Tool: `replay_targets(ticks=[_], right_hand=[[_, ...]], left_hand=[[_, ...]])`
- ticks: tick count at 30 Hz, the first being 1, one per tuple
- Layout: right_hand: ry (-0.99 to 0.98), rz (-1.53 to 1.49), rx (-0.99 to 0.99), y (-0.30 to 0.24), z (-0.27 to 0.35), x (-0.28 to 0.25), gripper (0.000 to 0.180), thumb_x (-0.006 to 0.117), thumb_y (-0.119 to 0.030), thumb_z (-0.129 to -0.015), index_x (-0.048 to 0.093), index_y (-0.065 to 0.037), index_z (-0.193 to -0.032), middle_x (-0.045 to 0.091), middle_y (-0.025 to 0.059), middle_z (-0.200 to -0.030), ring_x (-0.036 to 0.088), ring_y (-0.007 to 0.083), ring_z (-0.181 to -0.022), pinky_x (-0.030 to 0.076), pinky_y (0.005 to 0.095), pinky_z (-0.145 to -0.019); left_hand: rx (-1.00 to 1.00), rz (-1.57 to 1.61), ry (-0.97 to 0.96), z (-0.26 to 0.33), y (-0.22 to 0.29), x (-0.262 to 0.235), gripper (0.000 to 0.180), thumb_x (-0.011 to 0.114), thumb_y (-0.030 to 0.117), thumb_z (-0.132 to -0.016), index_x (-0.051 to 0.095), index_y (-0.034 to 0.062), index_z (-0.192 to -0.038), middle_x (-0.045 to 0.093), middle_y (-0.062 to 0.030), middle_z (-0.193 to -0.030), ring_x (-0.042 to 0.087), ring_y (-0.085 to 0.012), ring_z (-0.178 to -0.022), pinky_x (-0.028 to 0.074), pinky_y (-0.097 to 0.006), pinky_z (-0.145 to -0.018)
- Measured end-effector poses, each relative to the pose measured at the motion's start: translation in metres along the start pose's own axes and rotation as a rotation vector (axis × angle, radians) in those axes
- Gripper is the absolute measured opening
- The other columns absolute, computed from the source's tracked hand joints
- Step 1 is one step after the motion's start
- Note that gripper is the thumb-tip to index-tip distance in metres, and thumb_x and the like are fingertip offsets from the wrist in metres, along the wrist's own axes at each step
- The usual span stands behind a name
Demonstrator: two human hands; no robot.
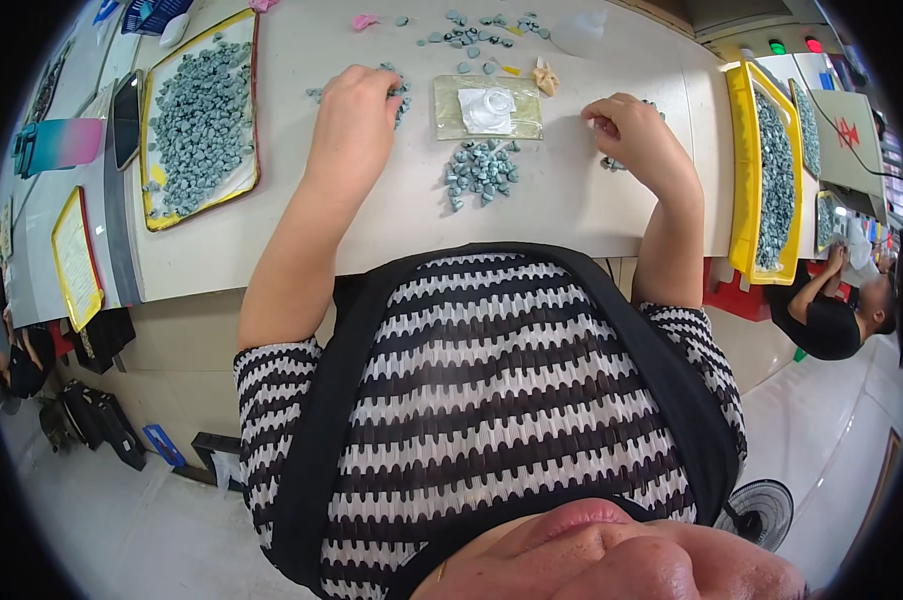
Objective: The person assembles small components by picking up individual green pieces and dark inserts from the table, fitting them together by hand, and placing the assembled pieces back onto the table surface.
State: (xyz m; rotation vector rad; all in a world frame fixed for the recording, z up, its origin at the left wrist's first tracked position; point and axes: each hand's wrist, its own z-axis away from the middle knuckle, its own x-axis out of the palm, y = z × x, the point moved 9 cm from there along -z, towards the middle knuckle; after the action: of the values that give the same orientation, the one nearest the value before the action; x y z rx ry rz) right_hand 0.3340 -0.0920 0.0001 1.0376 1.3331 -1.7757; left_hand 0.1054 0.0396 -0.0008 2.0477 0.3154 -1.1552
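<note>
My left hand (359,110) is over a small group of grey-green stones (403,108), its fingers bent together at their edge. What those fingers hold, if anything, is hidden. Across the table my right hand (626,135) is curled, thumb against the fingers, with a few similar stones (612,163) by its underside. I cannot make out anything inside its grip. Between the hands lies a yellowish translucent mat (523,122) bearing a white paper (468,110) and a small clear round item (497,101). A heap of grey-green stones (481,173) sits just in front of the mat.
At left stands a yellow-edged tray (254,110) full of stones, beside a phone (128,118). A yellow bin (741,215) of stones is at right. Loose stones (468,37), a crumpled tan scrap (545,77) and a clear bottle (579,32) lie farther back.
</note>
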Motion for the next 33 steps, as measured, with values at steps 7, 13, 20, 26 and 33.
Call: replay_targets(ticks=[7, 13, 20, 26, 33], right_hand=[[0.113, -0.132, -0.052, -0.011, -0.006, 0.001, 0.022, 0.056, -0.004, -0.088, 0.067, -0.001, -0.107, 0.063, 0.0118, -0.090, 0.061, 0.0234, -0.078, 0.050, 0.0313, -0.075], [0.189, -0.264, -0.046, -0.012, -0.008, -0.001, 0.021, 0.053, -0.004, -0.090, 0.066, -0.001, -0.107, 0.061, 0.0090, -0.086, 0.058, 0.0175, -0.075, 0.049, 0.0285, -0.072], [0.223, -0.482, 0.024, -0.016, -0.010, 0.002, 0.019, 0.058, -0.008, -0.089, 0.067, -0.001, -0.105, 0.066, 0.0104, -0.090, 0.064, 0.0175, -0.077, 0.050, 0.0283, -0.066], [0.262, -0.409, -0.088, -0.020, -0.014, 0.012, 0.017, 0.063, -0.010, -0.087, 0.068, -0.001, -0.100, 0.067, 0.0108, -0.089, 0.064, 0.0222, -0.073, 0.051, 0.0317, -0.070], [0.336, -0.096, -0.249, -0.037, -0.010, 0.018, 0.017, 0.063, -0.005, -0.084, 0.069, -0.002, -0.099, 0.067, 0.0114, -0.088, 0.065, 0.0250, -0.075, 0.052, 0.0309, -0.070]], left_hand=[[0.134, -0.141, -0.040, 0.006, 0.024, 0.019, 0.012, 0.058, -0.006, -0.073, 0.064, -0.0038, -0.083, 0.060, -0.0172, -0.086, 0.056, -0.0329, -0.085, 0.047, -0.039, -0.081], [0.235, -0.253, -0.060, 0.008, 0.045, 0.019, 0.011, 0.055, -0.008, -0.070, 0.061, -0.0053, -0.079, 0.058, -0.0188, -0.083, 0.055, -0.0311, -0.085, 0.047, -0.038, -0.079], [0.173, -0.135, 0.015, 0.007, 0.029, 0.020, 0.013, 0.054, -0.010, -0.071, 0.059, -0.0076, -0.083, 0.056, -0.0212, -0.090, 0.054, -0.0341, -0.086, 0.048, -0.038, -0.080], [0.182, -0.212, -0.019, 0.008, 0.030, 0.020, 0.013, 0.055, -0.009, -0.072, 0.059, -0.0066, -0.083, 0.056, -0.0211, -0.087, 0.055, -0.0330, -0.085, 0.048, -0.038, -0.081], [0.234, -0.299, -0.053, 0.007, 0.038, 0.016, 0.010, 0.057, -0.007, -0.071, 0.060, -0.0033, -0.080, 0.059, -0.0164, -0.076, 0.059, -0.0275, -0.079, 0.047, -0.036, -0.081]])
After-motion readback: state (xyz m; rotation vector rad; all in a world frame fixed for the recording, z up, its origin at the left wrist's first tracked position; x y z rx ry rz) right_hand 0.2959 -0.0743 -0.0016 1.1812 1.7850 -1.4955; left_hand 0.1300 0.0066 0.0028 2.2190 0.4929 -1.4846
